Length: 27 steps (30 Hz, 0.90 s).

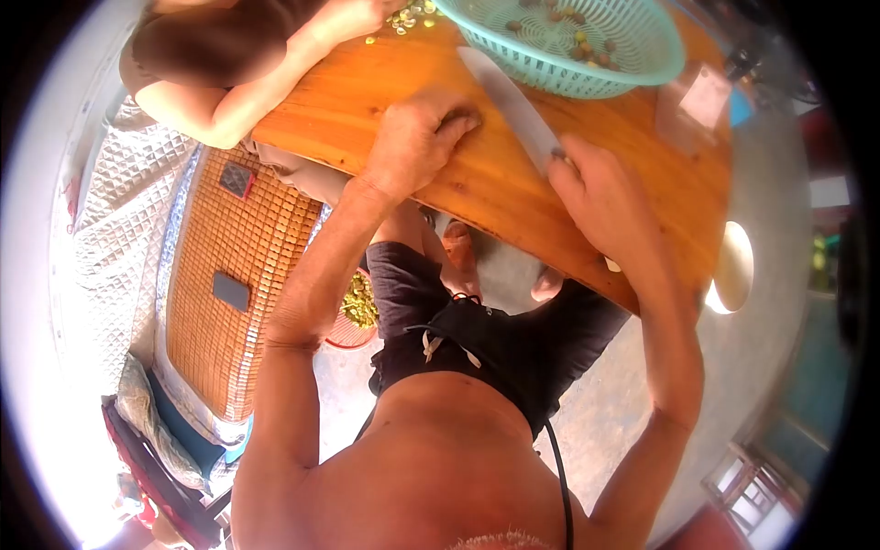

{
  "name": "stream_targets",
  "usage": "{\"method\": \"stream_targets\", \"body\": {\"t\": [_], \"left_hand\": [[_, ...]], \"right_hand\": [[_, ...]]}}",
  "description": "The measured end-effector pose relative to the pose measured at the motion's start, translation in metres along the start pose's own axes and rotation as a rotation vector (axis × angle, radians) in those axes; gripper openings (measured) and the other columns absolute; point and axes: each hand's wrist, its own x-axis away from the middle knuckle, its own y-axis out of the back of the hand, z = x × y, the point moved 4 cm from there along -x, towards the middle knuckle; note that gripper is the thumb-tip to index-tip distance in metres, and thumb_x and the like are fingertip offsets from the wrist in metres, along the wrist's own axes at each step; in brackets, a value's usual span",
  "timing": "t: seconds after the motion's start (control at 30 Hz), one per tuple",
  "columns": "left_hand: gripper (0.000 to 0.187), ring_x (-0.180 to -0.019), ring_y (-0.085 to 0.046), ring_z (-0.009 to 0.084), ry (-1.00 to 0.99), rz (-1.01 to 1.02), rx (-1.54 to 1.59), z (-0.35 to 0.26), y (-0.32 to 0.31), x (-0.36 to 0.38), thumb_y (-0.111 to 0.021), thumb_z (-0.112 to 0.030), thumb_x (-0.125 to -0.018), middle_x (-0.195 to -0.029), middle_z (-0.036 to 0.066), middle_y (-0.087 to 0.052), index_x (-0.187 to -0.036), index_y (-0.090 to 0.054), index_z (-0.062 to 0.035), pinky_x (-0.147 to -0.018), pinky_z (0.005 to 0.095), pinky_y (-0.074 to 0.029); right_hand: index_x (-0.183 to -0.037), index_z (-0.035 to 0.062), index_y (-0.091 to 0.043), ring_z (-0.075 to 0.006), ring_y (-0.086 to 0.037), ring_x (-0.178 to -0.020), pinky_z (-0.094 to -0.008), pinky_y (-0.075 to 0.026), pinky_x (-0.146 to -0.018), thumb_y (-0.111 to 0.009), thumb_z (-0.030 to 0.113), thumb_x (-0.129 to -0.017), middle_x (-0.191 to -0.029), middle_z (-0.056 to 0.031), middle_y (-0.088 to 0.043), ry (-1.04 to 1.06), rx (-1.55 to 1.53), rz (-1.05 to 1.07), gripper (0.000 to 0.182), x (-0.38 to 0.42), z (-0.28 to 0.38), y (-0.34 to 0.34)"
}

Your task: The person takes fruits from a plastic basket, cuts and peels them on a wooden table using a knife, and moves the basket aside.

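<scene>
My right hand (596, 188) is closed around the handle of a kitchen knife (511, 103). Its long, wide blade points away from me over the wooden table (367, 101). My left hand (420, 139) is at the table to the left of the blade, apart from it, with fingers curled in and thumb near the index finger. Whatever they may hold is hidden, and the hand is slightly blurred. Beyond the blade stands a turquoise plastic basket (550, 69) with several small brown and yellowish round pieces (587, 50) inside.
Another person's forearm (302, 55) rests at the table's far left, the hand near small yellow-green pieces (412, 18). A pale card (706, 96) lies at the right. Below the table's left edge is a red basin (353, 330) of green pieces, beside a bamboo-matted seat (238, 321).
</scene>
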Motion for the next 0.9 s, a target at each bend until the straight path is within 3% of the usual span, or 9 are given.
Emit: {"method": "stream_targets", "body": {"t": [0.63,0.73,0.9], "left_hand": [[0.016,-0.086,-0.070,0.0257,-0.002,-0.054,-0.053,-0.006,0.000,0.004,-0.076,-0.012,-0.090,-0.095,0.010,-0.070,-0.103,-0.068,-0.0058,-0.076,0.0358,-0.055],[0.017,-0.085,-0.069,0.0256,0.011,-0.062,-0.052,-0.004,-0.001,0.004,-0.077,-0.012,-0.090,-0.094,0.010,-0.070,-0.103,-0.069,-0.0060,-0.076,0.0355,-0.055],[0.016,-0.083,-0.069,0.0254,-0.002,-0.070,-0.089,-0.004,-0.001,0.004,-0.077,-0.013,-0.091,-0.093,0.010,-0.070,-0.102,-0.069,-0.0062,-0.074,0.0356,-0.055]], "right_hand": [[-0.094,-0.0010,-0.064,-0.0499,-0.064,-0.084,-0.0568,-0.050,-0.077,-0.058,0.024,-0.099,-0.088,-0.0277,-0.068,0.091,-0.010,-0.011,0.026,-0.006,0.004,-0.013],[-0.096,-0.0025,-0.060,-0.0525,-0.060,-0.086,-0.0554,-0.047,-0.073,-0.059,0.019,-0.098,-0.088,-0.0306,-0.064,0.082,0.007,0.003,0.022,-0.005,0.006,-0.015],[-0.097,-0.0002,-0.061,-0.0531,-0.061,-0.083,-0.0592,-0.048,-0.074,-0.058,0.018,-0.099,-0.085,-0.0304,-0.065,0.054,0.109,-0.019,0.019,-0.005,0.011,-0.020]]}}
